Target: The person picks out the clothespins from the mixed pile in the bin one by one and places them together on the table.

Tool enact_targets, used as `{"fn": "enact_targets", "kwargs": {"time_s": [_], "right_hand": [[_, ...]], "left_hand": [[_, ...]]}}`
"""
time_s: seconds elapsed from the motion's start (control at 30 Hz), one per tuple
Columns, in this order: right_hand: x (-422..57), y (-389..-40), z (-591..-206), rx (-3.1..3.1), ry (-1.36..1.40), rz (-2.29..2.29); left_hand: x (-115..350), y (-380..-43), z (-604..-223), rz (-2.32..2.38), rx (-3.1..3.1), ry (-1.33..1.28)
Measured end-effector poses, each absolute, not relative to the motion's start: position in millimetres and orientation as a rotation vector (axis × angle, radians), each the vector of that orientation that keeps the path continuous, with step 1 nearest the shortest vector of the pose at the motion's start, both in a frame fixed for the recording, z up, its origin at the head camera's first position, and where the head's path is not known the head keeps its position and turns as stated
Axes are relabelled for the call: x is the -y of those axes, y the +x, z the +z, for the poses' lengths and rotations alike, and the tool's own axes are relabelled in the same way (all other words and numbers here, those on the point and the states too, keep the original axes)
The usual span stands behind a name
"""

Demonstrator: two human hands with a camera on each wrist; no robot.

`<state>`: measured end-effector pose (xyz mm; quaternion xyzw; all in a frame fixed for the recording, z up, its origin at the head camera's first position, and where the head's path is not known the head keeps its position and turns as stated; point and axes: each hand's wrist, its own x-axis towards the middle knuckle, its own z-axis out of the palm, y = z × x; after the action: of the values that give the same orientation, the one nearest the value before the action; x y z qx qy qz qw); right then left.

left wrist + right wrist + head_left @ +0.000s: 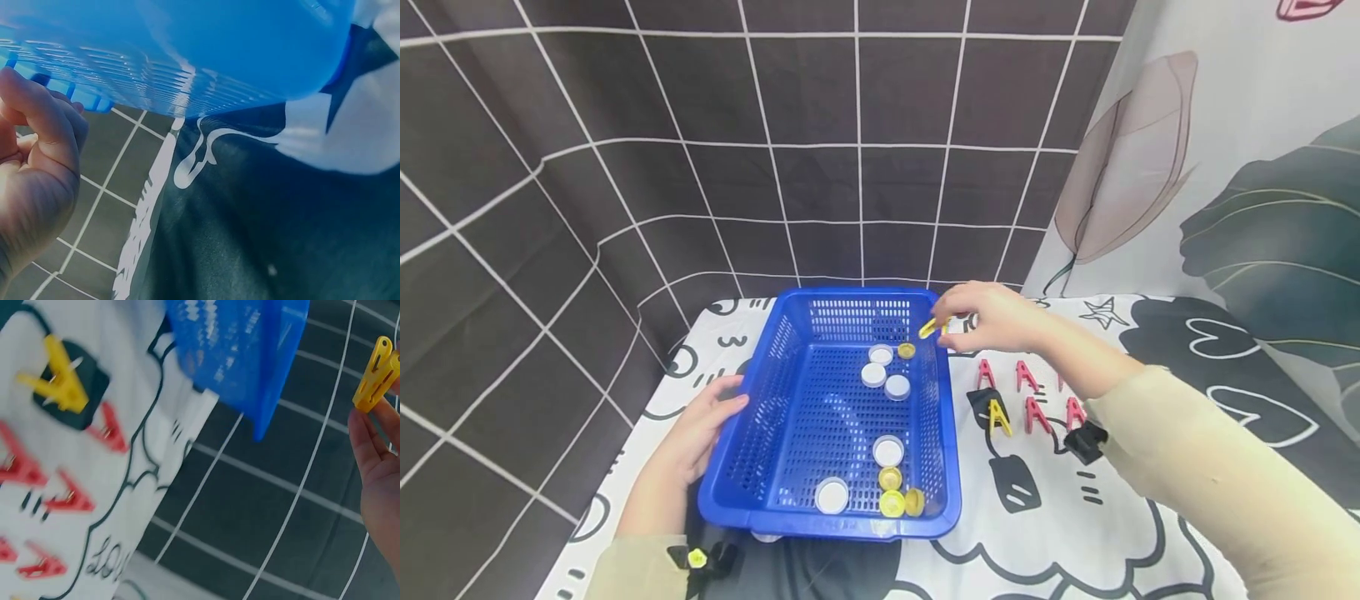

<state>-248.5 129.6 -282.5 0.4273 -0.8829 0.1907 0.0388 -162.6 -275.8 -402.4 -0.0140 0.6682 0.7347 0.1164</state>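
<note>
My right hand (992,318) pinches a yellow clothespin (375,381) between thumb and fingertips, over the far right corner of a blue plastic basket (951,442). Loosely bent, my left hand (703,429) is at the basket's left side, thumb tip right at the rim. The left wrist view shows that hand beside the slotted wall. Inside the basket lie several white round caps (873,375), plus yellow caps (892,503) in the near right corner and another yellow cap (906,351) at the far end.
Right of the basket, several red clothespins (1036,414) and a yellow clothespin (997,417) stand on the patterned cloth (1000,533). A white round piece (767,537) peeks from under the basket's front edge. Dark grid-patterned fabric (820,100) hangs behind and at the left.
</note>
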Motion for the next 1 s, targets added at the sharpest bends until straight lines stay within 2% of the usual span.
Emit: {"fn": "enact_targets", "kwargs": {"time_s": [0.5,1.0], "right_hand": [[-217.6,-235.3,-297.8,2.768,1.084,0.542],[-296.7,-206.2,-329.7,2.899,0.851,0.356]], "left_hand": [[276.4,-162.4,-401.7,2.172,-1.923,-0.009],[275.3,-162.1,-400.2,2.174,-1.921,-0.021]]}}
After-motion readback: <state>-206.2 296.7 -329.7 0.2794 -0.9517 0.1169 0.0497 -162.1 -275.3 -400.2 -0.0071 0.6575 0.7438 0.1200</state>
